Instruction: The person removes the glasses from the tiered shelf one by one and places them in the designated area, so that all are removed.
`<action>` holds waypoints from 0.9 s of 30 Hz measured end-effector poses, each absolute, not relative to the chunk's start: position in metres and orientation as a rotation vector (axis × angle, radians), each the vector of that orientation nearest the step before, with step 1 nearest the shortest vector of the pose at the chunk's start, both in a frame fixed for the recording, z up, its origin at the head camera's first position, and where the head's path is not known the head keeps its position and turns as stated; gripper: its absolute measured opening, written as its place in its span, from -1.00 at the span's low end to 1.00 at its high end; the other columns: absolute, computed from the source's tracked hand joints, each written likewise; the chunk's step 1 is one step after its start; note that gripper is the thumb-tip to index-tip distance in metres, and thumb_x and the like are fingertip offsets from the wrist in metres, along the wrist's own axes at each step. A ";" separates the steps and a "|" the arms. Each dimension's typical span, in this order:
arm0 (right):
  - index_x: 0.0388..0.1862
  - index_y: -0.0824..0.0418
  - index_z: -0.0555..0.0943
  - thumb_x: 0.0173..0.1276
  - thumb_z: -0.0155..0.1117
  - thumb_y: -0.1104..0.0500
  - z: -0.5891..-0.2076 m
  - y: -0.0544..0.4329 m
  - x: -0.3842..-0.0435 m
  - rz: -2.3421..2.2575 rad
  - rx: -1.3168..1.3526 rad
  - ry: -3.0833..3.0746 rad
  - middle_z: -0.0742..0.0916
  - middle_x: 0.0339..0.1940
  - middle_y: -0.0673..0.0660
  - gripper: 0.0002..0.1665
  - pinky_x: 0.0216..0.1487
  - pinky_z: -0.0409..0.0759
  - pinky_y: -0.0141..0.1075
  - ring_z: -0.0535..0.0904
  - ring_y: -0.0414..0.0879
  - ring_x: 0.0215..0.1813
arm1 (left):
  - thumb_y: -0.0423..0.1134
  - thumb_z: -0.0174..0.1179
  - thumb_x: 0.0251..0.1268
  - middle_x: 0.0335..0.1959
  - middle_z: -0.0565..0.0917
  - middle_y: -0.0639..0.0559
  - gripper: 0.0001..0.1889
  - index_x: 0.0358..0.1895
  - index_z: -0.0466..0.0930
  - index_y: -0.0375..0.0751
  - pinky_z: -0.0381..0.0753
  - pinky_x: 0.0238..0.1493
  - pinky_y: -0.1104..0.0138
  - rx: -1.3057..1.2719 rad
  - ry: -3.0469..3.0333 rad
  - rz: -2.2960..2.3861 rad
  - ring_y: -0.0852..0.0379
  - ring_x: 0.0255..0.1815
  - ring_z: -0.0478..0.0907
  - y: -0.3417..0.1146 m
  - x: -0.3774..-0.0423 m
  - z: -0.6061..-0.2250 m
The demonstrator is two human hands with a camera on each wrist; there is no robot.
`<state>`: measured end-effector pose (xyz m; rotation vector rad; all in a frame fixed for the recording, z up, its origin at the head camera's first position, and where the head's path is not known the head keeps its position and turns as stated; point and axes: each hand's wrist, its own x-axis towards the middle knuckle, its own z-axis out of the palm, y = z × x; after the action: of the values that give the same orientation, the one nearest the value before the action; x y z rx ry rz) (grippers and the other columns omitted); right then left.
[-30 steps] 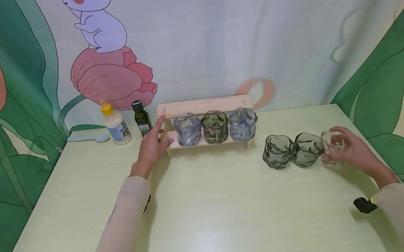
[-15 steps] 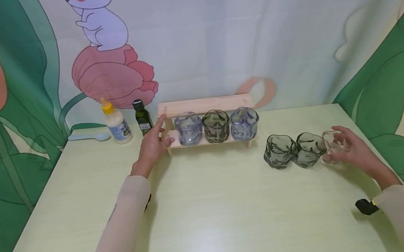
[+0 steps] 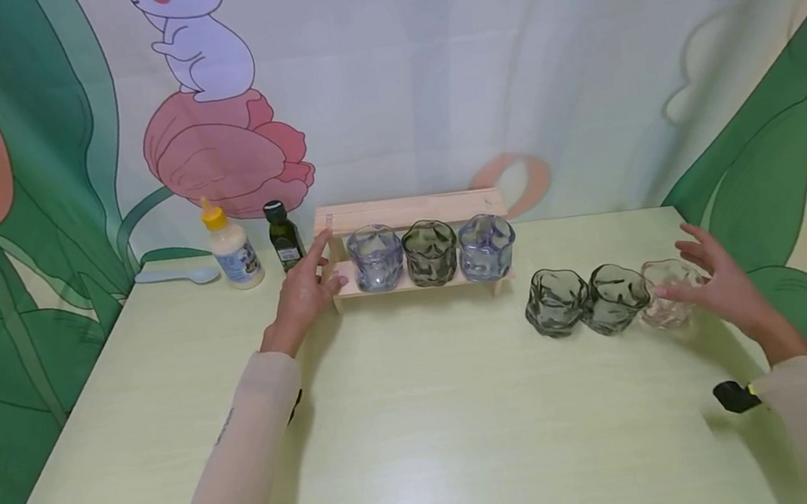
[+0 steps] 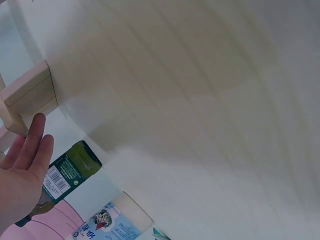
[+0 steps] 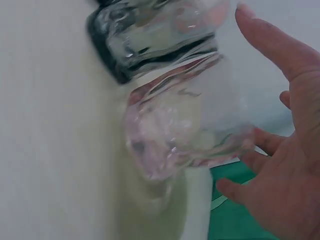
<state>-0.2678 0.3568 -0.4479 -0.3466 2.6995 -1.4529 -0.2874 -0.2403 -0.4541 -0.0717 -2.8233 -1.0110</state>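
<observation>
My left hand [image 3: 301, 300] rests at the left end of a small two-step wooden rack [image 3: 409, 211], its fingers extended against the side; in the left wrist view the fingertips meet the wooden end [image 4: 35, 95]. Two bluish glass cups [image 3: 377, 259] and a dark grey one [image 3: 431, 254] between them stand on the rack's lower step. On the table to the right, two grey glass cups [image 3: 557, 303] and a pale pink glass cup [image 3: 670, 305] stand in a row, touching or nearly so. My right hand [image 3: 729, 288] is spread around the pink cup's right side, fingers apart from it.
A dark green bottle [image 3: 285, 237] stands just behind my left hand. Left of it are a yellow-capped squeeze bottle [image 3: 235, 251] and a light blue spoon [image 3: 180, 276]. A printed curtain [image 3: 382, 78] hangs along the table's back edge.
My right hand has let go of the pink cup; its fingers have spread and moved up and slightly right. The left hand, the rack and the cups have stayed in place.
</observation>
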 end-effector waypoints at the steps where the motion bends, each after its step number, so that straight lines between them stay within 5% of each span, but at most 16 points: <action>1: 0.64 -0.26 -0.34 0.37 0.35 0.22 -0.444 0.356 -0.269 -1.449 -0.345 2.713 -0.05 0.63 0.47 0.25 0.35 -0.09 0.51 -0.19 0.41 0.61 | -0.22 0.29 0.37 0.23 0.56 -0.27 -0.13 0.60 -0.02 0.27 0.57 0.09 -0.08 -0.069 -2.825 -1.011 -0.23 0.04 0.60 -0.240 -0.288 -0.455; 9: 0.61 -0.38 -0.28 0.37 0.37 0.14 -0.408 0.325 -0.275 -1.445 -0.343 2.734 0.01 0.66 0.36 0.22 0.45 -0.08 0.41 -0.09 0.29 0.64 | -0.22 0.29 0.37 0.24 0.56 -0.25 -0.12 0.60 -0.04 0.31 0.56 0.10 -0.07 -0.047 -2.830 -1.018 -0.21 0.03 0.59 -0.240 -0.287 -0.457; 27: 0.65 -0.18 -0.12 0.27 0.48 0.16 -0.400 0.219 -0.305 -1.505 -0.548 2.602 0.21 0.59 0.34 0.22 0.49 0.19 0.21 0.14 0.30 0.59 | -0.21 0.29 0.37 0.24 0.56 -0.24 -0.12 0.60 -0.05 0.35 0.56 0.06 -0.05 -0.028 -2.834 -1.012 -0.20 0.02 0.57 -0.239 -0.288 -0.454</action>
<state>-0.3052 0.2193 -0.4005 -0.5478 2.6024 -1.5054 -0.2876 -0.2388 -0.4539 -0.0284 -2.8336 -1.0123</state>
